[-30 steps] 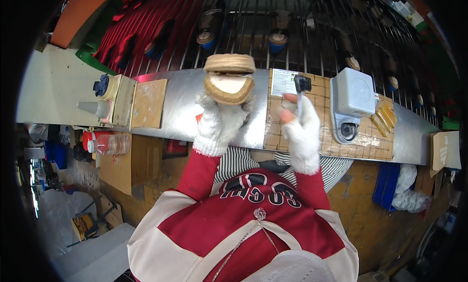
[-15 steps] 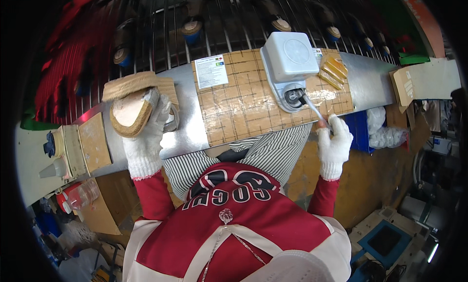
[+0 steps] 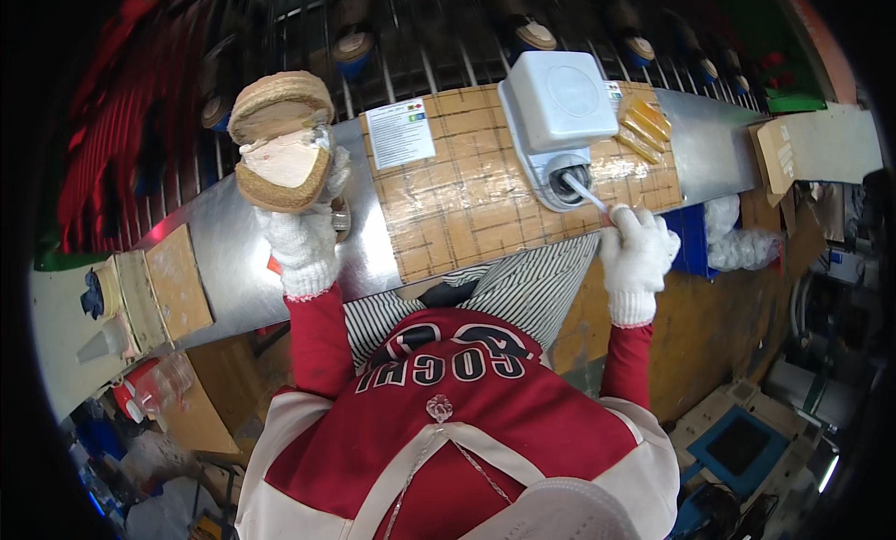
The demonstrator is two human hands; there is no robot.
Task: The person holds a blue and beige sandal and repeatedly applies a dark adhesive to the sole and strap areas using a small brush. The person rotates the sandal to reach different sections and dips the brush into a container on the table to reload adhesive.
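Observation:
My left hand (image 3: 306, 246), in a white knitted glove, is closed round a shoe (image 3: 280, 165) with its pale bottom turned up and a tan, rope-like edge. A second tan, rope-like sole piece (image 3: 280, 97) stands just behind it; whether my hand also grips that piece is hidden. My right hand (image 3: 639, 251), gloved too, is closed on the thin pale handle of a brush (image 3: 588, 195). The brush's tip is inside the round opening of a white plastic pot (image 3: 558, 101), tilted toward me. A small glass jar (image 3: 342, 221) is partly hidden beside my left hand.
Brown taped cardboard (image 3: 457, 181) covers the middle of the metal bench (image 3: 373, 227), with a printed sheet (image 3: 399, 134) on it. Amber blocks (image 3: 644, 127) lie right of the pot. Beyond runs a rack of metal rods (image 3: 429, 50) carrying several shoes. A blue bin (image 3: 693, 246) stands at right.
My left hand has moved right and farther from me, tilting the shoe and sole piece more upright. My right hand has shifted slightly up, with the brush still in the pot's opening.

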